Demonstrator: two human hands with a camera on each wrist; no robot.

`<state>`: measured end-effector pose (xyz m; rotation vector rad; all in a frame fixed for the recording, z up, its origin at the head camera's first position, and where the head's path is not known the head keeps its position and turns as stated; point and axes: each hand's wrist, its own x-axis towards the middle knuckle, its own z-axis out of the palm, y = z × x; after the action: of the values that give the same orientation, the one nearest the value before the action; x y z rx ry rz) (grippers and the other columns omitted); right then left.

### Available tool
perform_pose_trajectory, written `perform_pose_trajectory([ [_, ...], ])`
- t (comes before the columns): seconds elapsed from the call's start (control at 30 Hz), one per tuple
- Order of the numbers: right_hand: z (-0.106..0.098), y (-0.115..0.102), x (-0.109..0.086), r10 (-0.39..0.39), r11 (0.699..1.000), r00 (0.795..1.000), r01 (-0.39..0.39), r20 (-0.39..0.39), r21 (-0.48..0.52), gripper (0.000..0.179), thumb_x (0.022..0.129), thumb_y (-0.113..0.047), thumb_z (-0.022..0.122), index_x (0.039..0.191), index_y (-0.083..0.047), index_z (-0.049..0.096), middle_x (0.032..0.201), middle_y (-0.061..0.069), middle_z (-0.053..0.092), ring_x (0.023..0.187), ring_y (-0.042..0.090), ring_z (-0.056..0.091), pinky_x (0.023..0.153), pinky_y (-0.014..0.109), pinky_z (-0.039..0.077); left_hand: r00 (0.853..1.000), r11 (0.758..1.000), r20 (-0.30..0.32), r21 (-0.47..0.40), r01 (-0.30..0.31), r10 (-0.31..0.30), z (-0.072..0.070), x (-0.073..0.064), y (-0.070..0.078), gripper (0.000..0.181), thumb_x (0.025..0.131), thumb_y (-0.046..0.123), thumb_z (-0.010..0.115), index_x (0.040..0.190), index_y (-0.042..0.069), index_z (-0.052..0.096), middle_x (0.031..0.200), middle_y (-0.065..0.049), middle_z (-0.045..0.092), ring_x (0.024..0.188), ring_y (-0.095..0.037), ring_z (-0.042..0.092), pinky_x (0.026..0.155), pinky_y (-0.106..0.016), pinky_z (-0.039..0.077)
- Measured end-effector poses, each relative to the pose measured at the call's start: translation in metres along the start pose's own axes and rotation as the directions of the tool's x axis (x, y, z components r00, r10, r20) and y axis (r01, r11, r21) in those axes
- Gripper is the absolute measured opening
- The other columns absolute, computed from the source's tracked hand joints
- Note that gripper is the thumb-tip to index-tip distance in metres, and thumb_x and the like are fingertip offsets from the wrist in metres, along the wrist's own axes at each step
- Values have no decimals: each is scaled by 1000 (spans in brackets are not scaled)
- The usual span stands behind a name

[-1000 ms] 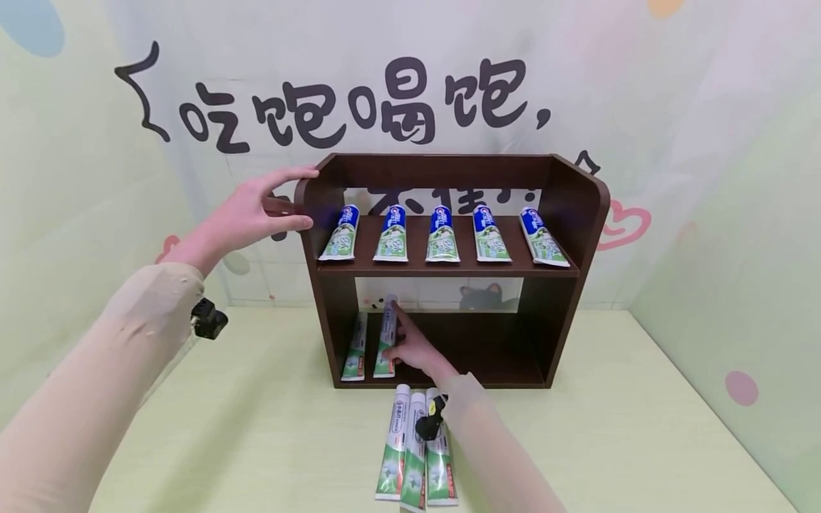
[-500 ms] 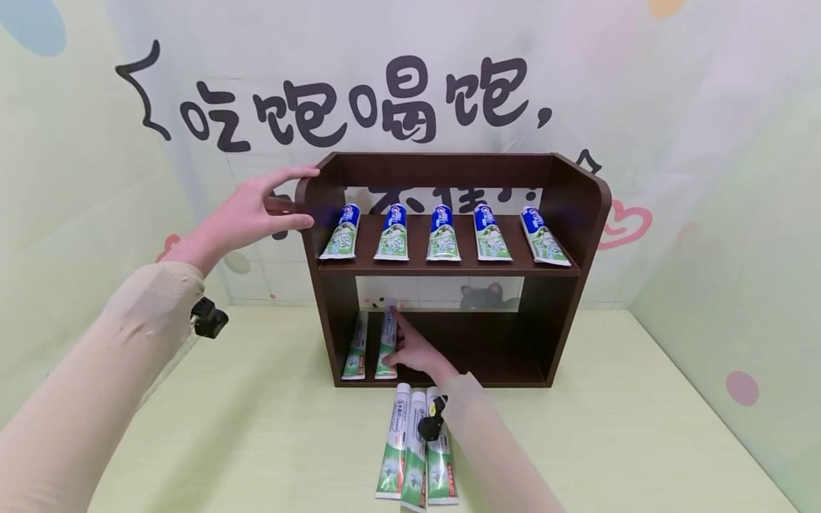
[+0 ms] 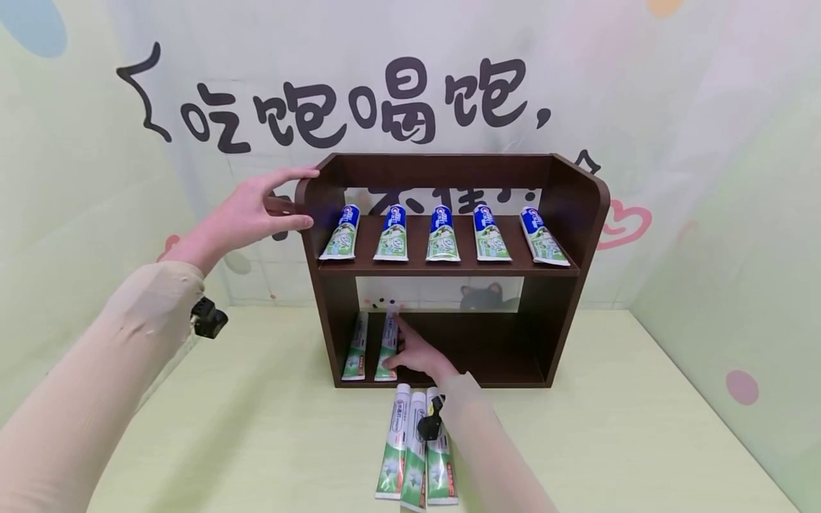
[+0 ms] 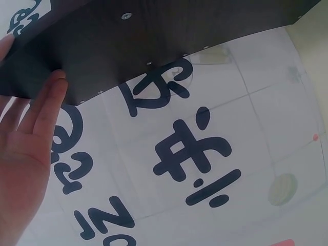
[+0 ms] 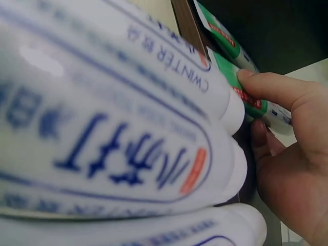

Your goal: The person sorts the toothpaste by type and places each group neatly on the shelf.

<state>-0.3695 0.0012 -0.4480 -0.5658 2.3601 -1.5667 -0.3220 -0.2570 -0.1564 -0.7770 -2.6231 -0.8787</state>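
Observation:
In the head view, my left hand (image 3: 246, 210) touches the upper left side panel of a dark brown two-tier shelf (image 3: 449, 272); its index finger and thumb are stretched out at the panel's edge. My right hand (image 3: 420, 354) holds a white-and-green toothpaste tube (image 3: 388, 349) between thumb and fingers on the lower tier. The cap end points to the back. A similar toothpaste tube (image 3: 355, 349) lies to its left, apart from it. In the right wrist view, the thumb and a finger lie on opposite sides of the held tube (image 5: 230, 74).
Several blue-and-green toothpaste tubes (image 3: 442, 235) stand spaced along the upper tier. Three more white-and-green tubes (image 3: 413, 456) lie overlapping on the pale table (image 3: 256, 427) before the shelf, under my right wrist. A wall with black lettering (image 3: 410, 100) rises behind.
The cap end of the held tube has come down a little, and the right index finger has lowered with it. My left hand stays in place on the shelf.

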Motion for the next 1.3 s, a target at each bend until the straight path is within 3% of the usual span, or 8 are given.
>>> perform_pose_trajectory([
  [0.37,-2,-2,-6,41,997,999,-41,4,-61,100,85,-11,76,160,-15,10,146,20,37,129,32,47,110,48,44,1000,1000,0,-16,-14,14,1,0,-1,71,87,21,76,149,25,42,161,3,35,91,16,64,73,-13,55],
  [0.8,0,5,-6,28,999,999,-29,-29,-33,96,85,-11,76,159,-12,16,147,20,30,129,31,48,107,45,47,1000,1000,-2,5,-6,6,0,1,0,71,87,23,77,149,28,43,160,4,36,91,16,63,72,-14,54],
  [1.3,-1,5,-7,19,1000,1000,-20,-9,-13,92,86,-10,75,159,-11,18,147,22,32,128,32,48,104,45,48,1000,1000,-9,-21,-9,9,0,0,-1,72,86,21,77,149,26,43,160,4,36,92,15,64,73,-12,55],
])
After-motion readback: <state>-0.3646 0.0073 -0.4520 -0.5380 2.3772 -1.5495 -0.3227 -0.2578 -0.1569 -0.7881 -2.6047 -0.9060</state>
